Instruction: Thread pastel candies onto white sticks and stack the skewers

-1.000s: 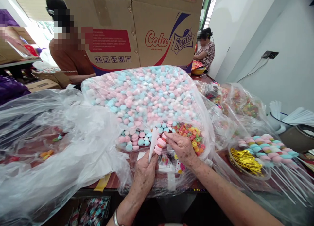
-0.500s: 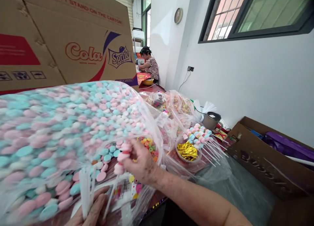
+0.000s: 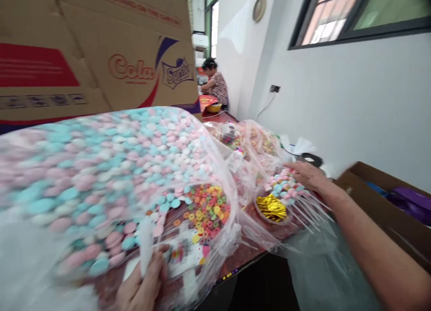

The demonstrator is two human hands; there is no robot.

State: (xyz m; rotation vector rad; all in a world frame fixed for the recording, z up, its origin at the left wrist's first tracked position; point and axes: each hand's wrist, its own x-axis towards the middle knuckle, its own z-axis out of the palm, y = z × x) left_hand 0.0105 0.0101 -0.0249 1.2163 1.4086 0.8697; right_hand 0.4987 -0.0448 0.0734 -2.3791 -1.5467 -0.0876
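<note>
Candy skewers [image 3: 282, 187] lie heaped at the right end of the surface [image 3: 243, 255], their sticks jutting past its edge; a careless drag could tip the heap off. The big bag of pink and blue candies [image 3: 101, 167] slumps toward the ring candies [image 3: 207, 210], and a nudge might spill both. The right hand [image 3: 308, 175] rests on the heap; blur hides whether it grips. The left hand [image 3: 141, 286] is closed round white sticks [image 3: 146, 243], which could slip loose.

My 2 hands are bare: my right hand [image 3: 308, 176] leads into an uncovered, slightly blurred forearm [image 3: 367, 243], and of my left hand [image 3: 141, 286] only lined fingers and knuckles show.
</note>
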